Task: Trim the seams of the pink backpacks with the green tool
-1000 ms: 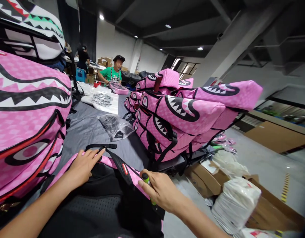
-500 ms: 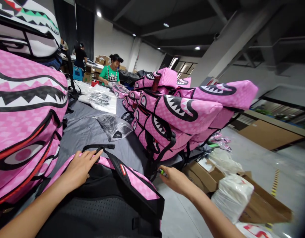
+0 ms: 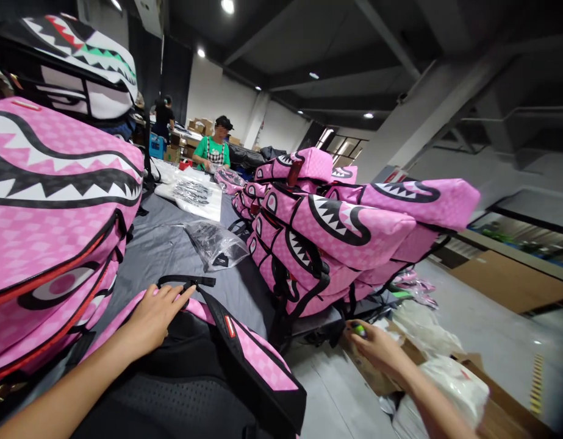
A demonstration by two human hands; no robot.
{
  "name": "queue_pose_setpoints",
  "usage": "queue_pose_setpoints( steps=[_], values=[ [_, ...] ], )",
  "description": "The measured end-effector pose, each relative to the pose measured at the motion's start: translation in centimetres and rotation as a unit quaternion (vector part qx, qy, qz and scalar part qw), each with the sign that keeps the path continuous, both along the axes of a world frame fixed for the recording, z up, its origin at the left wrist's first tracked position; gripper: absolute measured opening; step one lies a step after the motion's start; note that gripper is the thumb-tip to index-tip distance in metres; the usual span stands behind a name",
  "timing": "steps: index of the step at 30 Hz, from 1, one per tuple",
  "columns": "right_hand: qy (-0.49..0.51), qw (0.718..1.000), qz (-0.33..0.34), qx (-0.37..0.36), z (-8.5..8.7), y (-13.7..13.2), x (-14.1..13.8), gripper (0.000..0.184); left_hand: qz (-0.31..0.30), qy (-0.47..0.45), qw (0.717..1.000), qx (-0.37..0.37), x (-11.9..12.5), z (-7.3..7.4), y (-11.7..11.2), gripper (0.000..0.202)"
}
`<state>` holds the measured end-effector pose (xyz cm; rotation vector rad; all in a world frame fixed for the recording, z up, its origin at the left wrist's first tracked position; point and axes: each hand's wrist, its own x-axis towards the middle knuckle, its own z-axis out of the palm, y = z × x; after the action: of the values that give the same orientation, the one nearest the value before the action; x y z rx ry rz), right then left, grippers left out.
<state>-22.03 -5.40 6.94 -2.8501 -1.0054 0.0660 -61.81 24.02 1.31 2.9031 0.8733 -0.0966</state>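
A pink and black backpack point(image 3: 180, 378) lies before me with its padded back and a shoulder strap point(image 3: 258, 360) facing up. My left hand point(image 3: 155, 317) rests on its pink upper edge, fingers stretched out, fingertips by the black webbing and strap end point(image 3: 205, 281). Off to the right, beyond the table edge, my right hand point(image 3: 377, 344) is closed around a small green and black tool point(image 3: 358, 330); its kind is mostly hidden by the fingers. A clear plastic bag point(image 3: 217, 244) lies on the grey-covered table point(image 3: 157, 244) past the backpack.
Pink shark-mouth backpacks point(image 3: 358, 225) are piled at the right; another large pink one point(image 3: 57, 231) stands close on the left. White plastic bags point(image 3: 194, 195) lie farther back, near a person in green point(image 3: 212, 149). Cardboard point(image 3: 372, 372) and a wrapped white bundle point(image 3: 450, 390) sit on the floor.
My right hand has moved right and away from the backpack with the green and black tool. My left hand stays on the backpack's edge. The view has tilted slightly upward.
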Motion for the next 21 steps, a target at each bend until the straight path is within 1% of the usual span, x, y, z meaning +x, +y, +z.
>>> queue_pose_setpoints(
  steps=[2,3,5,7,9,10,11,13,15,16,17,18,19,21],
  values=[
    [0.037,0.997,0.073,0.005,-0.1,2.8,-3.2,0.023,0.003,-0.001,1.000,0.001,0.0,0.1,-0.2,0.101],
    [0.065,0.992,0.105,-0.003,0.2,4.4,-4.9,0.027,0.004,0.000,1.000,0.002,0.0,0.1,-0.2,0.101],
    [0.111,0.978,0.176,-0.003,1.7,8.0,-8.4,0.039,0.005,0.003,1.000,0.000,0.0,0.0,-0.3,0.103],
    [0.046,0.966,0.253,0.005,4.0,12.4,-11.8,0.054,0.004,0.001,1.000,0.001,0.0,-0.2,-0.2,0.105],
    [-0.024,0.950,0.312,-0.022,6.6,17.9,-15.0,0.068,0.004,0.000,1.000,0.003,0.0,-0.4,-0.1,0.108],
    [-0.035,0.937,0.345,-0.033,7.9,21.1,-16.5,0.073,0.005,0.001,1.000,0.007,0.1,-0.5,0.0,0.108],
    [-0.024,0.931,0.364,-0.037,9.2,24.3,-17.8,0.079,0.005,0.002,1.000,0.011,0.2,-0.6,0.1,0.109],
    [-0.008,0.928,0.371,-0.023,11.4,30.8,-20.1,0.084,0.003,0.003,1.000,0.024,0.3,-0.9,0.4,0.109],
    [-0.002,0.927,0.376,0.004,13.1,36.3,-22.2,0.085,-0.007,0.003,0.999,0.036,0.2,-1.2,0.8,0.109],
    [-0.001,0.927,0.376,0.020,13.5,38.4,-23.2,0.083,-0.013,0.001,0.999,0.040,0.1,-1.5,0.9,0.108],
    [0.000,0.925,0.378,0.036,13.6,40.0,-24.3,0.080,-0.018,-0.004,0.999,0.043,-0.1,-1.7,1.0,0.107],
    [0.000,0.921,0.387,0.050,13.2,41.0,-25.4,0.075,-0.022,-0.012,0.999,0.044,-0.2,-1.9,1.1,0.104],
    [0.000,0.914,0.402,0.061,12.5,41.5,-26.5,0.068,-0.025,-0.023,0.998,0.044,-0.3,-2.2,1.2,0.100],
    [-0.003,0.892,0.446,0.073,10.1,40.9,-28.4,0.052,-0.026,-0.043,0.998,0.044,-0.5,-2.6,1.3,0.095]
  ],
)
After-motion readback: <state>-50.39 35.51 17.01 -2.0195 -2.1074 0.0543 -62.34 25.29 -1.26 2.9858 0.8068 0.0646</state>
